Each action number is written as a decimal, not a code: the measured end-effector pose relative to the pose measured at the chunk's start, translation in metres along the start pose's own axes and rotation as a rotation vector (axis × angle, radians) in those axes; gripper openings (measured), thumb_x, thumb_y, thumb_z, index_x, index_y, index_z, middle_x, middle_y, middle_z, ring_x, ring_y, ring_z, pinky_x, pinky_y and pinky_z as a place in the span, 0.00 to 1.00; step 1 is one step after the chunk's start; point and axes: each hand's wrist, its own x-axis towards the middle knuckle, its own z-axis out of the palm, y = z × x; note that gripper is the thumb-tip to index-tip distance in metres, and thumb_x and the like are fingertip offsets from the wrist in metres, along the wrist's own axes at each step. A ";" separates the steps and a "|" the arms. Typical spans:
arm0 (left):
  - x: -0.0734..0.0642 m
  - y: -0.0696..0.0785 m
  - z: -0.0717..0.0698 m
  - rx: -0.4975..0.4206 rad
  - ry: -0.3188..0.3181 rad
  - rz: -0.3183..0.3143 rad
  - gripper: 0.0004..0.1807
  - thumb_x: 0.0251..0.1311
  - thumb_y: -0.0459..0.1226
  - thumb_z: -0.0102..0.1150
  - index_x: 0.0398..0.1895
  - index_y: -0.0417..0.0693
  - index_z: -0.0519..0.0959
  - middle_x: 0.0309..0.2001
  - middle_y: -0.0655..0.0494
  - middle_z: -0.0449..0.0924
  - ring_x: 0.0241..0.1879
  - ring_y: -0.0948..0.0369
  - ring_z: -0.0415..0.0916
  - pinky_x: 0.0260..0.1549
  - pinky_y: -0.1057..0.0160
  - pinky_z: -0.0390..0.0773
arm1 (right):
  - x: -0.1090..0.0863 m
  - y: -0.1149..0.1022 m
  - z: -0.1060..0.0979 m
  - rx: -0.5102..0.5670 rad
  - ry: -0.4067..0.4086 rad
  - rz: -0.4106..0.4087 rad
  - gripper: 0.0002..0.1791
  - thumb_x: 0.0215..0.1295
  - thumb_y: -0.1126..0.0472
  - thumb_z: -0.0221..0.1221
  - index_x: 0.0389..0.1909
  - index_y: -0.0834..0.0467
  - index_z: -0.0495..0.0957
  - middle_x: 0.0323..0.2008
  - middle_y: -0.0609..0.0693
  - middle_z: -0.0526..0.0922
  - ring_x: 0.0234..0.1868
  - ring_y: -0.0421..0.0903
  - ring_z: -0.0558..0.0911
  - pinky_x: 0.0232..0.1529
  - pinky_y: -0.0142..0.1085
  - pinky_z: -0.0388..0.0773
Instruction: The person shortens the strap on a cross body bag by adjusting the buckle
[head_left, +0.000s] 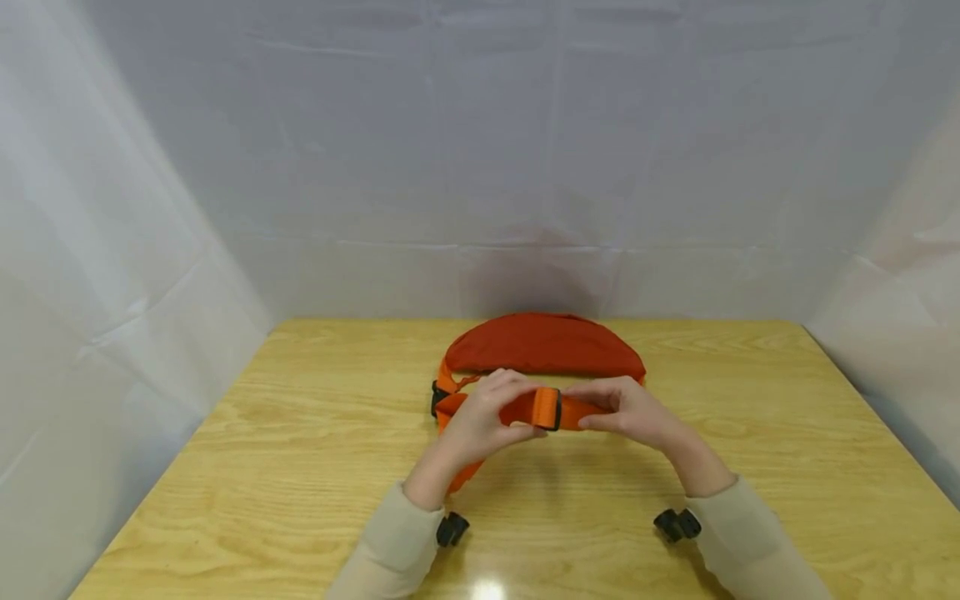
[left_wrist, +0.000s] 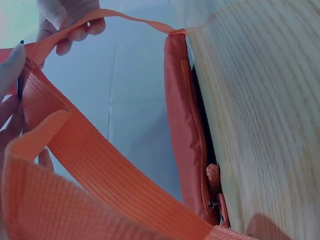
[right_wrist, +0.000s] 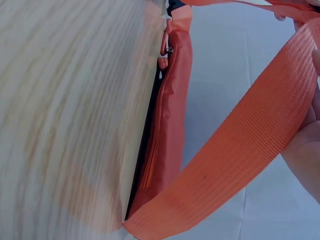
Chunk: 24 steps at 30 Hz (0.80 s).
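A red waist bag (head_left: 547, 343) rests on the table, with its orange webbing strap (right_wrist: 240, 130) raised in front of it. My left hand (head_left: 487, 417) pinches the strap just left of a black slide adjuster (head_left: 557, 409), thumb below and fingers above. On the other side of the adjuster, my right hand (head_left: 626, 408) pinches the strap between thumb and fingers. A loop of webbing hangs below my left hand. Seen in the left wrist view, the bag's zipper pull (left_wrist: 213, 175) lies by the wood. Part of the strap is hidden behind my left hand.
A black buckle (head_left: 437, 398) sits on the strap at the bag's left end. The wooden table (head_left: 300, 467) extends to both sides. White sheeting (head_left: 525, 167) stands behind it and along the left and right. Each sleeve cuff carries a small black device (head_left: 452, 529).
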 end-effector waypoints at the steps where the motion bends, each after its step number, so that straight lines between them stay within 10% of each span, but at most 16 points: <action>1: 0.000 0.000 0.000 -0.001 -0.002 -0.004 0.27 0.40 0.36 0.70 0.48 0.43 0.75 0.41 0.57 0.74 0.41 0.64 0.67 0.43 0.68 0.68 | 0.000 0.000 -0.001 0.001 -0.012 -0.002 0.21 0.57 0.69 0.56 0.51 0.74 0.68 0.49 0.68 0.71 0.44 0.46 0.77 0.39 0.37 0.75; 11: 0.001 0.000 0.001 -0.008 -0.010 0.005 0.26 0.41 0.36 0.70 0.48 0.43 0.75 0.41 0.57 0.74 0.41 0.64 0.68 0.44 0.66 0.68 | 0.001 0.001 -0.004 -0.025 0.003 -0.082 0.15 0.57 0.72 0.56 0.45 0.75 0.72 0.39 0.67 0.76 0.35 0.44 0.80 0.33 0.39 0.77; 24: 0.000 0.004 0.000 0.020 -0.005 0.030 0.26 0.40 0.37 0.70 0.46 0.42 0.75 0.41 0.55 0.74 0.40 0.62 0.68 0.42 0.66 0.68 | 0.005 -0.011 0.003 -0.057 0.046 0.016 0.10 0.56 0.68 0.58 0.38 0.68 0.73 0.36 0.60 0.77 0.34 0.47 0.79 0.35 0.38 0.76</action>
